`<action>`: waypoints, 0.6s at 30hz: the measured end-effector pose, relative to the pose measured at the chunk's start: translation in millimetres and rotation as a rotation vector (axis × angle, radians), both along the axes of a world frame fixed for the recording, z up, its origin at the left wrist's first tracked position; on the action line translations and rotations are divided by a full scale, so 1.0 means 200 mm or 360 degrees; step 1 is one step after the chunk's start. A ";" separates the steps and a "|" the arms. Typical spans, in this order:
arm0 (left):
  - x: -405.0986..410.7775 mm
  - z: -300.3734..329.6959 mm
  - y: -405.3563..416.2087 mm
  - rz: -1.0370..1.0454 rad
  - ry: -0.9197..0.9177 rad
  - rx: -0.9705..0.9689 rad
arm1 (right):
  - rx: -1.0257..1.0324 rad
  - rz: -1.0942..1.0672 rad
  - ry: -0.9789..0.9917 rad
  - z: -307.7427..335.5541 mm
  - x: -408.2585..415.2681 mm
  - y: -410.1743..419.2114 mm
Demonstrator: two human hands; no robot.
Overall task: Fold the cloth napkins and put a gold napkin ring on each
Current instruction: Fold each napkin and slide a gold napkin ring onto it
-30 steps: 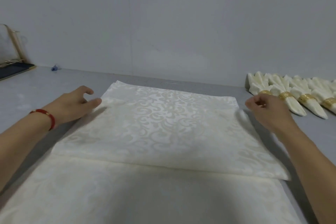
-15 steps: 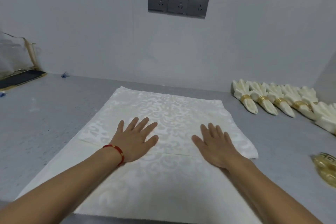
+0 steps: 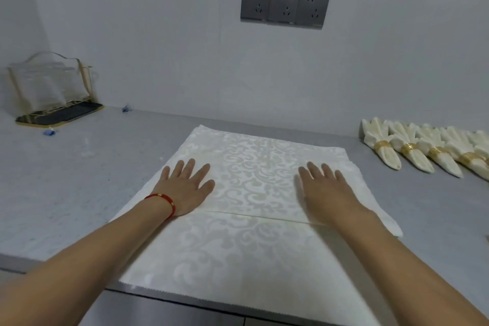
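Observation:
A cream damask napkin [image 3: 254, 167] lies spread on the grey counter [image 3: 66, 180], its far half folded toward me so a fold edge crosses the middle. My left hand [image 3: 185, 188], with a red string at the wrist, presses flat on the folded layer's left part. My right hand [image 3: 328, 190] presses flat on its right part. Both have straight fingers and hold nothing. The napkin's near edge hangs slightly over the counter's front. Several folded napkins with gold rings [image 3: 407, 151] lie in a row at the right.
A clear holder on a black and gold tray [image 3: 53, 111] stands at the back left against the wall. A grey triple socket [image 3: 284, 6] is on the wall. Small blue scraps [image 3: 49, 132] lie near the tray.
My hands left the folded napkin's side edges and came down flat on it, then spread a little farther apart. The view tilted and drew back.

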State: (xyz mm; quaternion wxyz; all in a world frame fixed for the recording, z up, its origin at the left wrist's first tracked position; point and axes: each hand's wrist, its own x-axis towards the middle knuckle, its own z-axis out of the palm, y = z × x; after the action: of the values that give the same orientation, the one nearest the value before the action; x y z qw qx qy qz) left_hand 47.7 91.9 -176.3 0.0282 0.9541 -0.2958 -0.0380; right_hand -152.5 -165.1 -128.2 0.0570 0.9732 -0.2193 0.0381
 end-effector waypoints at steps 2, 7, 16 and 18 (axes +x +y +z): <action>0.01 0.00 0.00 0.0001 0.0005 0.0002 | 0.0214 0.0375 -0.0216 0.04 0.17 0.19; 0.03 0.07 -0.01 -0.0009 0.0106 0.0166 | 0.0459 0.0796 -0.0272 -0.15 0.37 0.41; 0.50 0.26 -0.19 0.0189 -0.0131 -0.0122 | 0.0355 0.0782 -0.0322 -0.25 0.39 0.39; 0.57 0.21 -0.21 0.0210 -0.0132 -0.0057 | 0.0363 0.0783 -0.0309 -0.25 0.39 0.39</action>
State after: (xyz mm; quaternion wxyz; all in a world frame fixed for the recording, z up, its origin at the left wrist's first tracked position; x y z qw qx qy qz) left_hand 162.6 50.6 -133.4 0.0354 0.9716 -0.2339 0.0087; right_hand -75.4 -87.1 -178.2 -0.0850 0.9891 0.0161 0.1189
